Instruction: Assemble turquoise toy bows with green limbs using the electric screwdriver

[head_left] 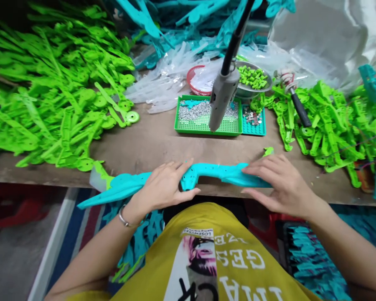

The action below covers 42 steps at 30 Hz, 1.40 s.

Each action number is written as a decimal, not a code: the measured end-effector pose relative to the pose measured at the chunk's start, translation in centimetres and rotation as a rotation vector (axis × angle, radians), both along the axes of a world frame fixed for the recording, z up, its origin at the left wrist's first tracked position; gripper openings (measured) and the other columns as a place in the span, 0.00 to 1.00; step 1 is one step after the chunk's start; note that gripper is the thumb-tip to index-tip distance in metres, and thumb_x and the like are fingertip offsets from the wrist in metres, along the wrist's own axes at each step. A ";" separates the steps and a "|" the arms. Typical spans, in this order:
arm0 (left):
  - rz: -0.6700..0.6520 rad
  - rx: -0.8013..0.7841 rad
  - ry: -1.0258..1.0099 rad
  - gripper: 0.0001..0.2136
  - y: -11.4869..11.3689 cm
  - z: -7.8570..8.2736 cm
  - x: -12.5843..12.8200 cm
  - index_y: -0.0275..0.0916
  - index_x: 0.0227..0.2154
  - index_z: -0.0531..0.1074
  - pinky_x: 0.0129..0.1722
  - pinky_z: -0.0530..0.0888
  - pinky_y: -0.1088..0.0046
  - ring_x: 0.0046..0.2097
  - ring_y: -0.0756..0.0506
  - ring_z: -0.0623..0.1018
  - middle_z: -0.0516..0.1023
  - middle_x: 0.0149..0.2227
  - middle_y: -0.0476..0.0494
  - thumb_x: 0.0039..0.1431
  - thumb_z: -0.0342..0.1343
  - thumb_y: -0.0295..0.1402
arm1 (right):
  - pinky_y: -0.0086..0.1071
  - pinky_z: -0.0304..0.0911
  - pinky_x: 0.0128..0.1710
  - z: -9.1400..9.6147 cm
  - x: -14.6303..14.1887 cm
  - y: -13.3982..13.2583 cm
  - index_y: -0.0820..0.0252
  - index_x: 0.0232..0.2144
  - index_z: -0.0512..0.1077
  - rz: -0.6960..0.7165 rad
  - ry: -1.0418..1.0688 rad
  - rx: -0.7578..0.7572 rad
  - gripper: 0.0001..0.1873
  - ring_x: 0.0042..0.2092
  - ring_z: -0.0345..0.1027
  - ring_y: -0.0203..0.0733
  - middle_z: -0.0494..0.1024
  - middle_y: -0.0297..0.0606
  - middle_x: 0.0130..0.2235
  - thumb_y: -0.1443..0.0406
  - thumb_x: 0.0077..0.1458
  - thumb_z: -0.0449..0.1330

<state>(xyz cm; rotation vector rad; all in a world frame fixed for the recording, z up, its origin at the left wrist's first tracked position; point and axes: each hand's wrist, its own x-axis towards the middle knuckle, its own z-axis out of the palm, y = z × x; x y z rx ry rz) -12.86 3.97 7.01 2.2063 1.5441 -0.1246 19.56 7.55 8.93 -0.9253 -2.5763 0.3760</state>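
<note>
A long turquoise plastic toy sword (213,172) lies along the near edge of the brown worktable (156,144), its blade tip jutting out past the edge at the left. My left hand (164,186) is wrapped round its middle, thumb underneath. My right hand (277,182) rests over the right end with fingers pressed on it. A grey powered screwdriver (224,94) hangs on a black pole above the table centre.
A green tray (207,125) holds small metal screws, with a teal tray (253,121) beside it. Green plastic parts are heaped at left (56,83) and right (329,121). A metal bowl (253,79), a red basket (196,81) and a hammer (296,102) stand behind.
</note>
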 end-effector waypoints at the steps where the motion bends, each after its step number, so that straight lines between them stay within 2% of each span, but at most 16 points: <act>1: 0.000 -0.008 -0.003 0.38 0.0 0.3 -0.1 0.40 0.69 0.56 0.53 0.73 0.53 0.55 0.32 0.77 0.76 0.55 0.31 0.61 0.54 0.55 | 0.43 0.63 0.41 0.2 -0.5 -0.3 0.59 0.45 0.73 0.014 -0.039 0.065 0.15 0.40 0.73 0.49 0.81 0.43 0.40 0.58 0.58 0.65; 4: 0.006 0.002 -0.006 0.37 -0.3 1.3 0.0 0.39 0.68 0.58 0.53 0.73 0.54 0.54 0.32 0.77 0.77 0.54 0.32 0.62 0.53 0.55 | 0.42 0.62 0.40 0.5 -1.1 -0.9 0.60 0.44 0.72 0.027 -0.063 0.163 0.12 0.40 0.72 0.48 0.81 0.43 0.41 0.61 0.59 0.65; 8: -0.005 0.171 -0.039 0.44 -1.8 1.1 0.7 0.36 0.69 0.54 0.53 0.71 0.53 0.55 0.31 0.74 0.73 0.56 0.29 0.56 0.59 0.56 | 0.41 0.64 0.40 1.2 -0.9 -1.6 0.58 0.46 0.72 0.062 -0.045 0.060 0.12 0.40 0.72 0.46 0.80 0.42 0.41 0.61 0.61 0.63; 10: -0.007 0.322 -0.041 0.47 -3.1 -0.1 1.2 0.37 0.70 0.51 0.51 0.71 0.53 0.55 0.31 0.73 0.71 0.56 0.28 0.55 0.63 0.54 | 0.41 0.65 0.39 1.4 -0.8 -2.0 0.56 0.47 0.71 0.074 -0.046 -0.017 0.13 0.39 0.72 0.46 0.80 0.42 0.41 0.60 0.61 0.63; 12: 0.008 0.496 -0.004 0.44 -4.6 -1.8 1.6 0.41 0.71 0.48 0.49 0.71 0.55 0.53 0.33 0.73 0.71 0.55 0.29 0.57 0.64 0.46 | 0.41 0.66 0.38 1.4 -1.0 -2.3 0.56 0.48 0.71 0.046 -0.014 -0.032 0.13 0.39 0.72 0.46 0.80 0.43 0.41 0.62 0.60 0.63; 16: 0.078 0.841 0.104 0.39 -7.3 -5.2 1.2 0.59 0.70 0.46 0.51 0.68 0.56 0.50 0.37 0.74 0.72 0.52 0.38 0.61 0.60 0.34 | 0.42 0.68 0.40 0.8 -2.5 -2.4 0.54 0.48 0.71 -0.051 0.143 0.038 0.15 0.42 0.74 0.48 0.80 0.43 0.43 0.69 0.59 0.63; 18: 0.117 0.938 0.130 0.40 -8.4 -6.3 0.4 0.65 0.68 0.47 0.52 0.67 0.54 0.51 0.38 0.74 0.72 0.51 0.41 0.60 0.62 0.32 | 0.43 0.70 0.40 0.5 -3.5 -2.7 0.53 0.49 0.71 -0.054 0.217 0.055 0.18 0.42 0.74 0.48 0.80 0.43 0.43 0.71 0.57 0.64; 21: 0.173 1.008 0.134 0.42 -10.0 -7.8 -1.6 0.66 0.66 0.47 0.51 0.68 0.53 0.51 0.37 0.73 0.70 0.51 0.40 0.56 0.65 0.32 | 0.43 0.73 0.40 0.2 -4.5 -4.1 0.48 0.52 0.70 -0.002 0.318 0.111 0.22 0.43 0.76 0.47 0.80 0.41 0.43 0.71 0.57 0.63; 24: 0.329 0.964 0.163 0.45 -13.3 -10.7 -4.2 0.61 0.67 0.42 0.51 0.68 0.49 0.53 0.35 0.71 0.67 0.53 0.36 0.54 0.67 0.37 | 0.45 0.74 0.45 0.1 -4.2 -5.4 0.44 0.53 0.72 0.161 0.314 0.154 0.21 0.45 0.77 0.48 0.81 0.38 0.43 0.69 0.61 0.59; 26: 0.546 0.844 0.181 0.48 -16.8 -13.8 -6.0 0.53 0.67 0.38 0.53 0.67 0.44 0.55 0.32 0.69 0.65 0.55 0.31 0.53 0.67 0.41 | 0.47 0.75 0.45 -0.1 -3.8 -5.6 0.42 0.55 0.73 0.243 0.274 0.144 0.22 0.46 0.77 0.49 0.82 0.37 0.43 0.69 0.62 0.57; 29: 1.003 0.447 0.148 0.47 -23.5 -18.7 -7.8 0.37 0.67 0.42 0.56 0.64 0.40 0.61 0.27 0.65 0.63 0.57 0.25 0.52 0.63 0.48 | 0.47 0.75 0.41 -0.9 -3.9 -5.0 0.41 0.62 0.67 0.191 0.309 0.151 0.34 0.41 0.76 0.49 0.81 0.37 0.42 0.70 0.57 0.64; 31: 1.139 0.326 0.168 0.45 -27.7 -21.1 -8.5 0.29 0.66 0.46 0.56 0.66 0.41 0.59 0.26 0.66 0.64 0.56 0.23 0.53 0.60 0.49 | 0.47 0.73 0.39 -1.9 -4.4 -4.6 0.43 0.65 0.64 0.121 0.336 0.165 0.43 0.40 0.75 0.49 0.80 0.39 0.43 0.74 0.51 0.68; 34: 1.269 0.199 0.193 0.42 -32.1 -23.0 -9.9 0.25 0.65 0.49 0.56 0.69 0.48 0.57 0.29 0.70 0.67 0.55 0.22 0.54 0.58 0.45 | 0.48 0.72 0.40 -3.6 -4.9 -4.5 0.42 0.65 0.65 0.050 0.300 0.157 0.46 0.41 0.75 0.52 0.79 0.40 0.47 0.77 0.47 0.70; 36: 1.332 0.144 0.202 0.41 -33.4 -23.4 -11.4 0.24 0.65 0.51 0.56 0.70 0.50 0.57 0.30 0.71 0.69 0.55 0.22 0.54 0.57 0.44 | 0.47 0.72 0.40 -4.6 -5.1 -4.5 0.41 0.63 0.67 0.020 0.265 0.156 0.45 0.41 0.76 0.52 0.80 0.39 0.47 0.76 0.46 0.70; 38: 1.366 0.116 0.207 0.41 -33.4 -23.4 -13.1 0.23 0.64 0.52 0.55 0.70 0.49 0.58 0.28 0.71 0.69 0.55 0.19 0.53 0.56 0.43 | 0.46 0.72 0.38 -5.2 -5.6 -4.5 0.42 0.61 0.70 0.014 0.256 0.160 0.40 0.40 0.76 0.51 0.80 0.39 0.46 0.75 0.48 0.69; 42: 1.341 0.111 0.209 0.43 -30.4 -22.3 -15.8 0.20 0.65 0.49 0.48 0.71 0.38 0.57 0.19 0.71 0.67 0.56 0.13 0.54 0.50 0.46 | 0.42 0.72 0.38 -5.2 -7.0 -4.1 0.48 0.51 0.74 0.022 0.255 0.176 0.25 0.40 0.76 0.47 0.81 0.40 0.43 0.74 0.53 0.65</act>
